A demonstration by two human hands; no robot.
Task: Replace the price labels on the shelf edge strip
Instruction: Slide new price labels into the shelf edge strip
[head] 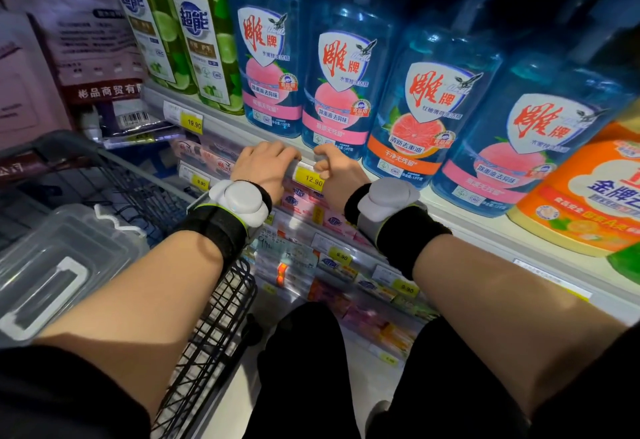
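We have both hands up at the shelf edge strip, working on one price label, the yellow tag reading 12.90. It sits in the strip right between our hands. Our left hand lies over the strip with its fingers curled onto the label's upper left corner. Our right hand has its fingers bent in at the label's right end; it looks like a pinch on the edge, though the fingertips are hidden, so we cannot be sure. Just above our knuckles stand the blue detergent bottles. Another yellow label, marked 19.90, sits further along the strip, well to the left of our left hand. Below our left forearm is the wire cart, with a clear plastic box lying in it.
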